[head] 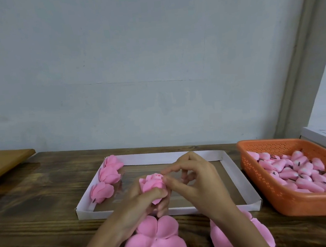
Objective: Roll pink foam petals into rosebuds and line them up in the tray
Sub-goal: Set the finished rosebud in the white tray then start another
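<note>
My left hand point(145, 203) grips a half-rolled pink rosebud point(153, 185) from below, above the white cardboard tray point(239, 177). My right hand point(194, 179) pinches the bud's upper right edge with thumb and forefinger. Three finished pink rosebuds point(108, 175) lie in a line along the tray's left side. A flat pink foam petal flower point(156, 242) lies on the table in front of the tray, under my left wrist. A second pile of petals point(264, 232) lies under my right forearm, partly hidden.
An orange perforated basket point(262, 189) full of small pink bud cores with dark stems stands to the right of the tray. A white box point(322, 135) sits behind it. A lighter wooden board point(2, 163) lies at the far left. The wall is close behind the table.
</note>
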Action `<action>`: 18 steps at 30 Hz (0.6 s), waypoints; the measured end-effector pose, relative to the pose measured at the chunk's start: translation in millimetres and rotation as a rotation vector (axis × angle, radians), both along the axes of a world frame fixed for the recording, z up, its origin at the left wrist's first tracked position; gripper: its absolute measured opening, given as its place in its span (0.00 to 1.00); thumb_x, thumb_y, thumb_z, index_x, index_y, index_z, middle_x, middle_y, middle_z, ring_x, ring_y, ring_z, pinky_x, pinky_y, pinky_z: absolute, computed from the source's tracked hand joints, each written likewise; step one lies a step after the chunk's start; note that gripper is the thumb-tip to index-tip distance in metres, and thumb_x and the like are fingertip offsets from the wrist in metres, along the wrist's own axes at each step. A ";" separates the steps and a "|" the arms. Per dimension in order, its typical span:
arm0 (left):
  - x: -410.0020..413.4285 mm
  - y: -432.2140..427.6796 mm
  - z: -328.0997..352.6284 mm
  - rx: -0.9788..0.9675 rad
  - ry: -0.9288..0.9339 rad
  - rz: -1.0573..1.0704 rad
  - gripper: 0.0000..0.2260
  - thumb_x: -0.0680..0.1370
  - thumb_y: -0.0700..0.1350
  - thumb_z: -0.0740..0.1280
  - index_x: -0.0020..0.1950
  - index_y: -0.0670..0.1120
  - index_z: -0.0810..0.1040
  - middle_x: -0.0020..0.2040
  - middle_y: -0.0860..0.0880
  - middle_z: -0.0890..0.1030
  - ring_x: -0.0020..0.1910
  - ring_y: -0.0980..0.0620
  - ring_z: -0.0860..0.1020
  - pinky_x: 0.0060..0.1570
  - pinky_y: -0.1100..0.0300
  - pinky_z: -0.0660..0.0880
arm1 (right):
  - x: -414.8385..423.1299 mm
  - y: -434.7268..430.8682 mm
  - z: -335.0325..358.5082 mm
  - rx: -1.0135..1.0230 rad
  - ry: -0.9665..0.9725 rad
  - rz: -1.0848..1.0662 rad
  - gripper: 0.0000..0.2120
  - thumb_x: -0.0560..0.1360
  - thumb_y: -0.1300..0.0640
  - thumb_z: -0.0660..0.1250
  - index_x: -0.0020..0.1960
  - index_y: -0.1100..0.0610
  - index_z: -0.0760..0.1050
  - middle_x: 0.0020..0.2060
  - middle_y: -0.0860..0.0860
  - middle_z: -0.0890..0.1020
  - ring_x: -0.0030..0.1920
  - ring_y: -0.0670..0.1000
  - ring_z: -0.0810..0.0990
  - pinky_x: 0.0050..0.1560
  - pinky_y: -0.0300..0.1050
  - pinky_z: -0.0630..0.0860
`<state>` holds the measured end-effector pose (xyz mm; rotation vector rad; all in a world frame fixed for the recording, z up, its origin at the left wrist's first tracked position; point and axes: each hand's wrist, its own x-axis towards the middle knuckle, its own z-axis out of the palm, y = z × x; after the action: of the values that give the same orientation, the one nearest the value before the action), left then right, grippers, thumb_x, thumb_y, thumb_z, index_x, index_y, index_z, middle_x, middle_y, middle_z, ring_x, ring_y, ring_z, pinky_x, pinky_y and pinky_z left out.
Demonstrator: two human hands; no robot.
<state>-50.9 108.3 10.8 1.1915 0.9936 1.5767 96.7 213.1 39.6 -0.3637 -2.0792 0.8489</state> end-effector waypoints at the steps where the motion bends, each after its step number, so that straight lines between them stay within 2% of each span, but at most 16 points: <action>1: -1.0 1.3 -2.0 -0.005 0.007 0.022 0.20 0.72 0.39 0.70 0.63 0.37 0.81 0.32 0.43 0.68 0.30 0.47 0.65 0.32 0.55 0.68 | -0.3 -0.9 0.3 0.015 0.007 -0.006 0.09 0.72 0.58 0.79 0.47 0.44 0.88 0.41 0.43 0.76 0.39 0.48 0.76 0.40 0.33 0.73; 2: -2.3 2.2 -3.5 -0.007 0.003 0.038 0.19 0.72 0.38 0.70 0.63 0.37 0.80 0.31 0.43 0.67 0.30 0.47 0.65 0.32 0.55 0.68 | -0.4 -2.1 0.9 0.025 0.018 -0.009 0.09 0.72 0.59 0.79 0.47 0.45 0.88 0.41 0.44 0.75 0.39 0.48 0.76 0.40 0.33 0.72; 4: -2.9 3.6 -5.2 0.003 -0.006 0.056 0.13 0.73 0.36 0.69 0.57 0.37 0.83 0.30 0.44 0.67 0.30 0.47 0.65 0.32 0.56 0.69 | -0.1 -4.0 2.2 0.030 0.030 -0.008 0.09 0.72 0.60 0.79 0.47 0.46 0.88 0.42 0.44 0.74 0.38 0.48 0.75 0.40 0.33 0.72; 7: -1.8 3.2 -4.7 0.024 0.047 0.075 0.08 0.74 0.34 0.68 0.48 0.41 0.85 0.29 0.44 0.68 0.29 0.47 0.66 0.32 0.57 0.70 | 0.2 -5.8 3.5 0.019 0.036 -0.001 0.10 0.72 0.62 0.79 0.46 0.47 0.88 0.43 0.46 0.75 0.41 0.48 0.77 0.41 0.38 0.75; 9: -1.4 2.3 -3.8 0.034 0.086 0.087 0.09 0.73 0.34 0.69 0.51 0.37 0.83 0.29 0.44 0.69 0.27 0.47 0.67 0.32 0.58 0.72 | -0.2 -6.6 3.1 0.012 0.039 0.006 0.10 0.71 0.63 0.79 0.45 0.47 0.88 0.43 0.46 0.77 0.42 0.48 0.79 0.41 0.42 0.77; 11: -0.4 1.7 -2.5 0.038 0.103 0.081 0.15 0.72 0.34 0.70 0.58 0.40 0.83 0.29 0.44 0.70 0.27 0.47 0.68 0.32 0.57 0.72 | -1.0 -6.4 1.9 0.016 0.032 -0.009 0.09 0.71 0.61 0.79 0.45 0.47 0.88 0.44 0.45 0.77 0.44 0.46 0.79 0.40 0.41 0.77; 14: 3.0 1.1 0.4 0.062 0.092 0.048 0.24 0.73 0.33 0.69 0.69 0.44 0.78 0.29 0.43 0.70 0.27 0.47 0.68 0.32 0.57 0.71 | -1.4 -4.3 -0.3 0.025 -0.013 -0.040 0.05 0.73 0.54 0.78 0.46 0.43 0.87 0.48 0.43 0.77 0.48 0.45 0.78 0.41 0.38 0.76; 16: 4.8 1.0 1.6 0.068 0.060 0.057 0.25 0.73 0.32 0.69 0.70 0.45 0.77 0.31 0.42 0.70 0.27 0.47 0.68 0.31 0.56 0.72 | -2.0 -2.5 -1.9 0.014 -0.053 -0.044 0.04 0.74 0.51 0.77 0.45 0.41 0.87 0.51 0.41 0.76 0.52 0.45 0.79 0.41 0.35 0.75; 18: 5.5 1.4 2.8 0.065 0.023 0.066 0.24 0.73 0.31 0.68 0.68 0.45 0.77 0.33 0.39 0.70 0.27 0.46 0.69 0.31 0.56 0.73 | -3.2 -0.4 -4.0 -0.031 -0.074 -0.023 0.05 0.75 0.52 0.76 0.43 0.41 0.86 0.50 0.40 0.76 0.51 0.45 0.79 0.41 0.35 0.75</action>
<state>-45.5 109.7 13.7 1.2352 1.0129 1.6616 93.5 212.7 35.6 -0.4414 -2.1280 0.8660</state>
